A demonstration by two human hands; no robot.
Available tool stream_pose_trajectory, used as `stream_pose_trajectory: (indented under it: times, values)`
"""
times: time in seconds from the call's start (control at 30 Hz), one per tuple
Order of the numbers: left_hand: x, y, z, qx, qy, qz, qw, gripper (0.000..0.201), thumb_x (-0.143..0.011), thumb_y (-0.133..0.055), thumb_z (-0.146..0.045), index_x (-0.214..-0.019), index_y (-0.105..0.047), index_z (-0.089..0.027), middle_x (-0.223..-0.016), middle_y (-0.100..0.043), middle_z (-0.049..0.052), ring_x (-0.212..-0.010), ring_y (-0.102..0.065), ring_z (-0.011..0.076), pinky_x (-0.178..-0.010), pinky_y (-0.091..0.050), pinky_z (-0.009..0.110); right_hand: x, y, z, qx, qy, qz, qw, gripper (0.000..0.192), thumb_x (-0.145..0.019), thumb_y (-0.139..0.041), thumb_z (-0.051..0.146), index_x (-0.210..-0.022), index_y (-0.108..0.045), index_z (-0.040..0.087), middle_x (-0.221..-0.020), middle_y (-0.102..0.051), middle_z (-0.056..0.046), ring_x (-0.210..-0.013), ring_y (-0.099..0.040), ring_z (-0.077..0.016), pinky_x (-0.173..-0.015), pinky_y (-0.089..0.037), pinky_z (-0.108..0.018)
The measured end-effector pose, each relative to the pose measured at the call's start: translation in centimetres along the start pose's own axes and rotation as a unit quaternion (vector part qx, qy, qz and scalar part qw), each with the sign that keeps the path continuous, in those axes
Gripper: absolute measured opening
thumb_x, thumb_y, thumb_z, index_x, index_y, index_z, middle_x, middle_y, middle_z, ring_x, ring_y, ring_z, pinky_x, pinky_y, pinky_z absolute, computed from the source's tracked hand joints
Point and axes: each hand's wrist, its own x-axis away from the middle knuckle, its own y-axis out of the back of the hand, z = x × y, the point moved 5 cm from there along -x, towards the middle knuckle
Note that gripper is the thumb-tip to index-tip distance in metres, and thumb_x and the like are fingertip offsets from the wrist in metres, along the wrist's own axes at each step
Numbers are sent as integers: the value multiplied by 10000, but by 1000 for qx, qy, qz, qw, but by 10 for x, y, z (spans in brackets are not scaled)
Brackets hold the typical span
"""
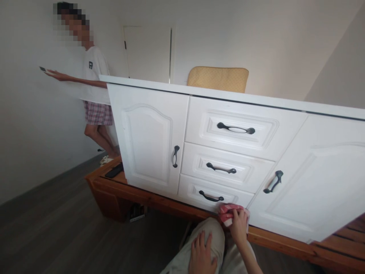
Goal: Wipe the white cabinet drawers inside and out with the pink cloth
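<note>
In my right hand (239, 224) is a red and white cloth (226, 213), bunched under the fingers. The cloth lies against the bottom edge of the white cabinet (148, 148), just below the lowest drawer (239, 196). My left hand (202, 253) rests on my knee (212, 228) with its fingers stretched out, holding nothing. Above the cloth, three drawers with dark handles (211, 196) are stacked between two cabinet doors. All of these doors and drawers are closed.
The cabinet stands on a brown wooden bench (159, 201). A black object (114, 170) lies at the bench's left end. Behind the cabinet rises a yellow chair back (218, 78). At the left, another person (95, 76) stands holding a phone-like object (43, 69).
</note>
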Motion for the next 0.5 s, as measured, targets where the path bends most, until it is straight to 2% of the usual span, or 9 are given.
stream_pose_trajectory:
  times: [0.07, 0.13, 0.2, 0.27, 0.37, 0.5]
  values:
    - [-1, -1, 0, 7, 1, -9, 1000, 830, -884, -530, -577, -1628, -269, -320, -1743, -197, 94, -1592, -195, 366, -1293, -98, 565, -19, 30, -22, -27, 18, -47, 998, 218, -720, -604, 266, -910, -688, 198, -982, -541, -138, -974, -496, -345, -936, -409, -520]
    - [-1, -3, 1, 6, 4, -30, 1000, 806, -893, -520, -570, -1624, -282, -331, -1741, -212, 86, -1593, -199, 356, -1293, -104, 562, -42, 58, -26, -47, 35, -88, 994, 258, -716, -640, 388, -875, -672, 187, -951, -514, -122, -964, -475, -338, -933, -405, -531]
    - [0, -5, 1, -1, 5, -50, 999, 794, -895, -518, -560, -1622, -288, -340, -1734, -240, 80, -1589, -215, 348, -1292, -116, 562, -66, 82, -13, -57, 47, -117, 990, 358, -711, -660, 489, -872, -672, 169, -947, -507, -115, -963, -463, -326, -930, -392, -527]
    - [1, -5, 0, -8, 3, -58, 998, 792, -893, -520, -556, -1621, -294, -341, -1727, -262, 81, -1580, -242, 343, -1291, -133, 558, -86, 100, 13, -68, 57, -144, 986, 415, -730, -657, 543, -885, -679, 159, -945, -508, -105, -967, -459, -312, -934, -375, -518]
    - [2, -3, -2, -24, 6, -56, 998, 778, -898, -505, -541, -1621, -299, -339, -1726, -264, 80, -1572, -263, 332, -1293, -146, 543, -102, 114, 54, -92, 42, -177, 979, 446, -772, -629, 581, -909, -676, 159, -930, -480, -77, -974, -446, -296, -948, -357, -515]
    - [0, -4, -2, -57, 34, -27, 997, 809, -876, -536, -516, -1625, -284, -343, -1734, -247, 60, -1582, -239, 322, -1296, -143, 526, -96, 105, 85, -150, 22, -147, 977, 439, -772, -668, 547, -958, -677, 150, -955, -494, -76, -981, -468, -288, -948, -372, -512]
